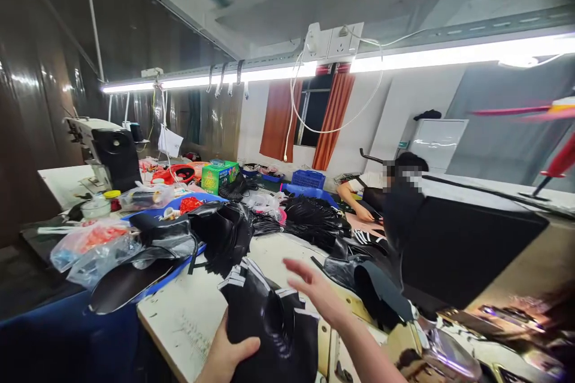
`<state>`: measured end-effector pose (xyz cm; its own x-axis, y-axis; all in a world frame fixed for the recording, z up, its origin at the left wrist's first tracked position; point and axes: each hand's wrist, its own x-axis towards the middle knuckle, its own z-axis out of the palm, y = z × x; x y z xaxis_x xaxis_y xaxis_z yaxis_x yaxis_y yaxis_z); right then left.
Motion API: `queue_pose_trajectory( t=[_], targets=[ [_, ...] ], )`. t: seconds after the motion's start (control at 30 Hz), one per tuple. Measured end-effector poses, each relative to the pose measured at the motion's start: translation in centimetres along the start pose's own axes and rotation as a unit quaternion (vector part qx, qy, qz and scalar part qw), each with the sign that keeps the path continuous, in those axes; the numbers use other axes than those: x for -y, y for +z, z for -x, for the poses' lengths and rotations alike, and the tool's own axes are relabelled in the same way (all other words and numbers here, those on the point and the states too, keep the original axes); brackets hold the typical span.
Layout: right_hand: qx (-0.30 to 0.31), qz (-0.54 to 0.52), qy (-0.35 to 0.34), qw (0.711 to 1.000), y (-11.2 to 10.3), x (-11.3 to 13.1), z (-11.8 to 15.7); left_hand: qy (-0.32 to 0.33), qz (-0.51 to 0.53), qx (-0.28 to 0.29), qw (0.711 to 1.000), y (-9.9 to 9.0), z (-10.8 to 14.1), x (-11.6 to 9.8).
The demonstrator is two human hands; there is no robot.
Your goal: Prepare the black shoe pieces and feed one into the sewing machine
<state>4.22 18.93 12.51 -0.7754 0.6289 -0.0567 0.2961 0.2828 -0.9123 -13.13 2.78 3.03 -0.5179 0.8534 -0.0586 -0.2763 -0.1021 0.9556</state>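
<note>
My left hand grips the left side of a black leather shoe upper, thumb on top and the other fingers hidden beneath. White strips line the upper's far edges, and a curved opening lies near its middle. My right hand is raised by the upper's far right corner, fingers stretched and apart, holding nothing. Just beyond it, more black leather pieces lie beside the sewing machine. Under the upper is the worn white tabletop.
Stacked black pieces and bundles of black strips cover the table's far side. Plastic bags lie left, near another sewing machine. A co-worker's arm reaches in at the back right. A lamp bar and cable hang overhead.
</note>
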Motion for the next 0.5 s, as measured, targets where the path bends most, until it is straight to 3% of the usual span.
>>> queue_pose_trajectory(
  t=[0.07,0.17,0.23,0.33,0.43,0.5],
  targets=[
    [-0.076,-0.011,0.062,0.995,0.0,-0.6,-2.4,0.021,-0.016,0.007,1.0,-0.7,-0.1,0.6],
    [-0.095,-0.038,0.11,0.989,0.7,-1.6,-5.1,0.013,-0.032,0.007,0.999,-1.5,-0.2,1.0],
    [-0.142,-0.058,0.084,0.985,0.6,-0.9,-6.0,-0.005,-0.023,-0.004,1.0,-1.5,-0.2,0.9],
    [-0.274,-0.088,-0.01,0.958,-0.8,2.2,-6.3,-0.041,0.029,-0.019,0.999,-0.6,-0.3,0.5],
    [-0.371,-0.13,-0.08,0.916,-1.7,5.2,-5.3,-0.06,0.067,-0.031,0.996,-0.1,-1.0,0.4],
    [-0.396,-0.16,-0.077,0.901,-1.0,5.4,-3.8,-0.078,0.08,-0.043,0.993,-0.3,-1.5,0.7]
  ],
)
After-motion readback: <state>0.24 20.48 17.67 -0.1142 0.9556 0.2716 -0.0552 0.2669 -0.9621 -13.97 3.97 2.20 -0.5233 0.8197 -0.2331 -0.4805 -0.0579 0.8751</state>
